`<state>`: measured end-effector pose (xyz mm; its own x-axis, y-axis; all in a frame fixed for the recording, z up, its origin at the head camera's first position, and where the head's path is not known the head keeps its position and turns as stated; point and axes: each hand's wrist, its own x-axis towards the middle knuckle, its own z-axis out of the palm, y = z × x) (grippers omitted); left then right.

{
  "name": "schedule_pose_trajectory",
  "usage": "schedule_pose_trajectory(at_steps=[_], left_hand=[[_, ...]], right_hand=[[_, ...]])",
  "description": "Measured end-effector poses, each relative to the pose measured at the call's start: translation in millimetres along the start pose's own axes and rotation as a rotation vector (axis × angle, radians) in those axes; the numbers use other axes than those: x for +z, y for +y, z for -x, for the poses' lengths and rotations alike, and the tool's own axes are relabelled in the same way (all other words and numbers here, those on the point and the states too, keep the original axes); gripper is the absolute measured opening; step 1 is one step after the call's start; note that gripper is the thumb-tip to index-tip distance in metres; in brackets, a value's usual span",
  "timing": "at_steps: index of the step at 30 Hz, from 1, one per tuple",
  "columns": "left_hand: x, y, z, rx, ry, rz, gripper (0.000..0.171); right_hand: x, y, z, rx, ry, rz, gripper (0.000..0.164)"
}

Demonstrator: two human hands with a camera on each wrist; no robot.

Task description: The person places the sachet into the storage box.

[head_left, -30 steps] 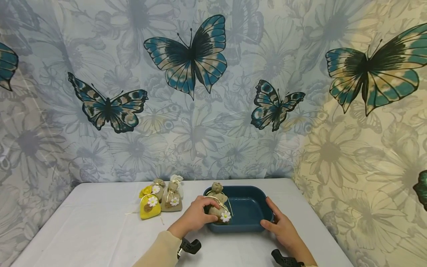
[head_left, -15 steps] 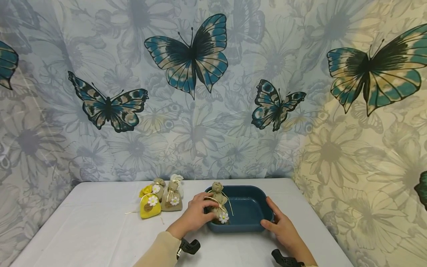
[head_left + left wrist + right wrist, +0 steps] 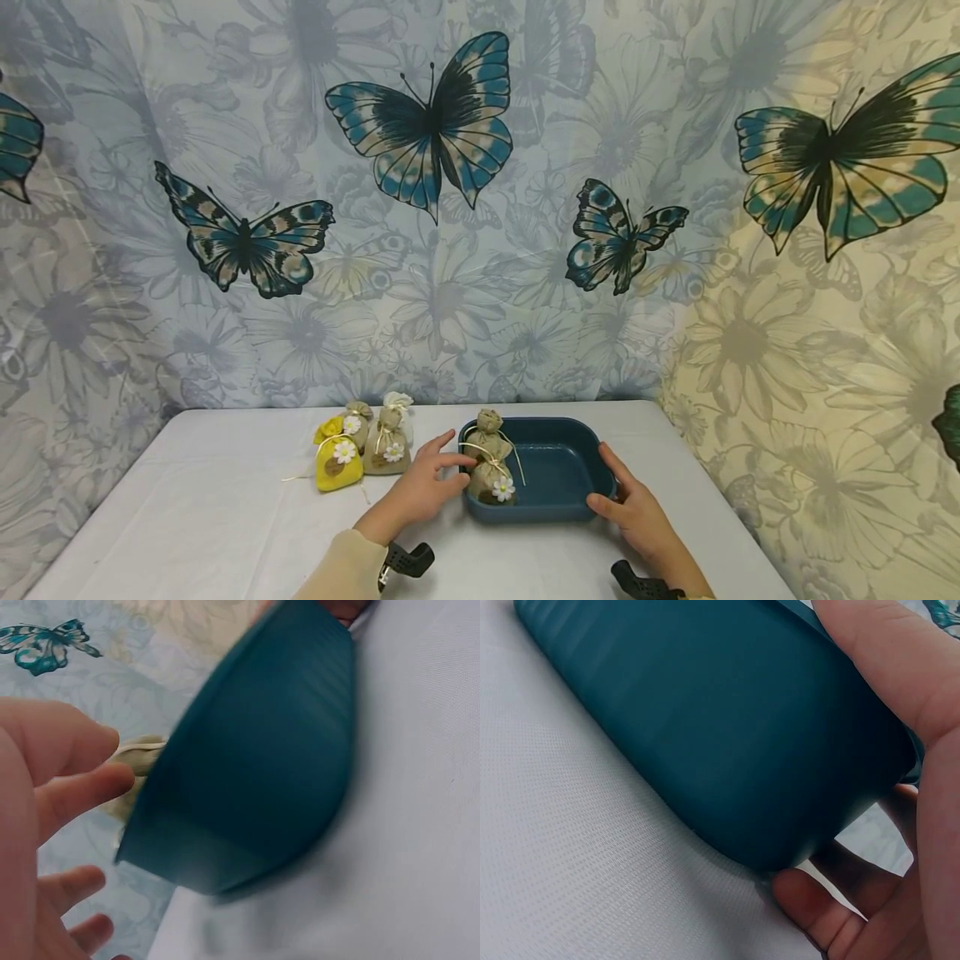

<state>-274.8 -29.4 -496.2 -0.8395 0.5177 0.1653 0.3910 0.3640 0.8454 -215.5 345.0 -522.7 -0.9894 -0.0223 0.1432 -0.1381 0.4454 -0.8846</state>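
A dark blue rectangular baking dish [image 3: 566,471] stands on the white-covered table. In its left end sit burlap sachet pouches, one behind the other; the front pouch [image 3: 491,482] bears a white daisy and a cream cord. Just outside that end is my left hand [image 3: 420,487], fingers spread, fingertips close to the front pouch and the rim. Whether they touch cannot be told. In the left wrist view, the left fingers [image 3: 86,791] hold nothing. My right hand [image 3: 633,508] grips the dish's right end, thumb at the front corner and fingers along the side.
Left of the dish stands a group of several pouches: a yellow pouch [image 3: 339,467] in front, a beige pouch [image 3: 386,450] beside it, and a white pouch [image 3: 397,407] behind. A butterfly-printed cloth [image 3: 450,333] hangs behind the table [image 3: 225,500].
My left hand has let go of the front pouch and drawn back to the left, its fingers spreading. The pouch stays in the dish. My right hand has kept its hold.
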Motion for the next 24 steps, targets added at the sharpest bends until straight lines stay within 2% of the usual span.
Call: schedule_pose_trajectory(at_steps=[4, 6, 11, 15, 18, 24], left_hand=[[-13.1, 3.0, 8.9, 0.001, -0.005, 0.03, 0.035], [-22.1, 3.6, 14.0, 0.004, 0.013, 0.028, 0.043], [-49.1, 1.2, 26.3, 0.038, 0.134, 0.011, 0.066], [-71.6, -5.3, 36.8, 0.046, 0.233, -0.047, 0.081], [-86.6, -13.7, 45.3, 0.006, 0.274, -0.081, 0.089], [-109.7, -28.2, 59.8, -0.05, 0.307, -0.114, 0.094]], right_hand=[[0.4, 1.0, 0.7, 0.002, -0.003, 0.004, 0.081], [0.3, 1.7, 0.8, 0.006, -0.006, 0.004, 0.081], [-1.4, 3.0, -0.3, 0.011, -0.006, 0.03, 0.081], [-2.0, 4.1, -2.0, 0.0, -0.012, 0.035, 0.082], [-1.5, 4.6, -2.5, 0.0, -0.019, 0.017, 0.082], [-0.8, 3.3, -1.7, 0.006, -0.011, 0.023, 0.082]])
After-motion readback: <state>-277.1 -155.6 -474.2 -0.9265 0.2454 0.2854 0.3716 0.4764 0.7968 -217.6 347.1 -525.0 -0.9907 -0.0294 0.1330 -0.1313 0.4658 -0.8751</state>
